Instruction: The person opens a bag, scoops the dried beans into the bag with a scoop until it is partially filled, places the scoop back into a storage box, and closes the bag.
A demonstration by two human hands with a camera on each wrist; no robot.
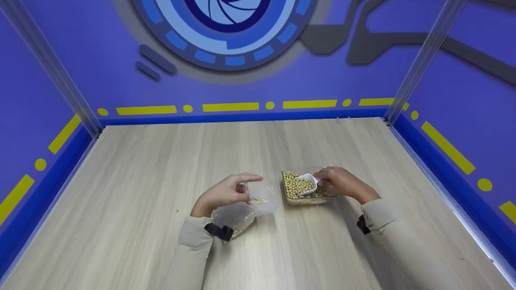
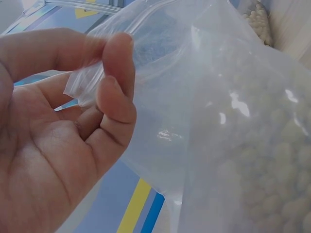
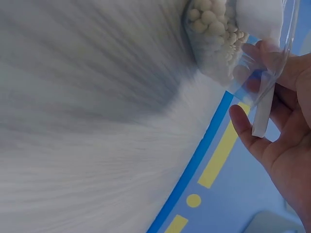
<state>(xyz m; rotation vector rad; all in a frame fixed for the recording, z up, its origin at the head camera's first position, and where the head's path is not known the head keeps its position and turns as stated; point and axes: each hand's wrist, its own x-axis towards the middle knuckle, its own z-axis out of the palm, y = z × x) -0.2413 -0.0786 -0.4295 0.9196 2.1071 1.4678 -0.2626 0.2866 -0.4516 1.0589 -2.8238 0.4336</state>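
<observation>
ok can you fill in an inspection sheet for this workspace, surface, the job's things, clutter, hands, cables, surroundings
surface: light wood-grain tabletop
job's things: clear rectangular container of soybeans, with a white scoop resting in them; clear zip bag, also part filled, left of the container
clutter: one tiny dark speck left of the bag, too small to identify
left hand: fingers hold the bag near its top edge
right hand: fingers grip the scoop's handle
cables: nothing seen
surroundings: blue-purple wall panels with yellow markings, metal corner posts
</observation>
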